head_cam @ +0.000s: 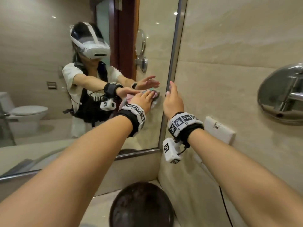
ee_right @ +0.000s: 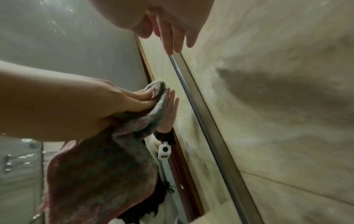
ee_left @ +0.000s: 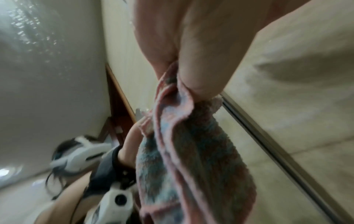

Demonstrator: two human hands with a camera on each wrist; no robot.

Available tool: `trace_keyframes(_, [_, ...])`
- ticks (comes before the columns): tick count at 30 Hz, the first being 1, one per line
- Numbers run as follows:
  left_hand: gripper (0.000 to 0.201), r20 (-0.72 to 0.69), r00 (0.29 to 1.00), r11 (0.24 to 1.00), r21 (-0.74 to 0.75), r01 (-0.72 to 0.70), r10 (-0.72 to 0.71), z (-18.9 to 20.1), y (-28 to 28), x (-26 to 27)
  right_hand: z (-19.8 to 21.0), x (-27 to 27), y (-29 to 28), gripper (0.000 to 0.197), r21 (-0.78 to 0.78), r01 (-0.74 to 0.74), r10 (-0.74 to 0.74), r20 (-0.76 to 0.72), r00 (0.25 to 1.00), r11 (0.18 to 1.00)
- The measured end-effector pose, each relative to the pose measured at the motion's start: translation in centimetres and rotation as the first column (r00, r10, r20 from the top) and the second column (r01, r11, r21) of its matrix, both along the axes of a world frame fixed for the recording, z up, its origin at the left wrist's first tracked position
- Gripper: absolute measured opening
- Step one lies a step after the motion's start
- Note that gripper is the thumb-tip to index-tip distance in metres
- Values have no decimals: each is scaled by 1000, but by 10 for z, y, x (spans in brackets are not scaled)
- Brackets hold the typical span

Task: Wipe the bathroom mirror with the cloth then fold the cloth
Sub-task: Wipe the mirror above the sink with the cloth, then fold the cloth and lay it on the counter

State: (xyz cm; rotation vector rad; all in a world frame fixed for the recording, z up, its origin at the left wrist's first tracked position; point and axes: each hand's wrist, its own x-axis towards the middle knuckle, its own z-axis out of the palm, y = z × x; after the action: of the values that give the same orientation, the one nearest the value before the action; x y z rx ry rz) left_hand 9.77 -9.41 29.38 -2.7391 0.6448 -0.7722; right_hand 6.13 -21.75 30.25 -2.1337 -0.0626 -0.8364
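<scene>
black wristbands (head_cam: 129,119) carrying white checker-marked blocks (head_cam: 182,122), bare forearms.

Warm, even indoor light fills the head view, bright enough to show the beige marble-look wall tiles (head_cam: 237,51) clearly. Small white ceiling spotlights glint as reflections in the large frameless-looking wall mirror with a metal edge strip (head_cam: 173,66), and the round chrome wall fitting (head_cam: 282,95) at the right carries hard highlights. Straight lines bow near the borders from the wide-angle lens, and both forearms stretch large at the bottom. The two wrist views are dimmer, greyer and soft. In the left wrist view the fluffy pink-and-blue striped cloth (ee_left: 191,151) is smeared with motion blur. A broad soft shadow crosses the tiles in both wrist views.
</scene>
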Motion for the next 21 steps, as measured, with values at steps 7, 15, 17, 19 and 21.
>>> trace_keyframes(7, [63, -237, 971, 958, -283, -51, -18, -42, 45, -54, -44, -34, 5, 40, -34, -160, 145, -273, 951, 986])
trace_keyframes(15, [27, -175, 984, 761, -636, -127, 18, -41, 66, -119, -70, -90, 28, 42, 224, -517, 556, -474, 682, 826])
trace_keyframes(17, [23, -200, 979, 676, -719, -165, 26, -40, 71, -130, -74, -100, 25, 44, 164, -570, 567, -495, 658, 805])
trace_keyframes(19, [21, -241, 969, 613, -760, -219, 47, -37, 74, -140, -75, -105, 25, 50, 135, -593, 575, -487, 658, 794])
trace_keyframes(21, [21, -247, 968, 568, -790, -232, 52, -35, 74, -150, -74, -112, 29, 46, 131, -594, 583, -440, 683, 794])
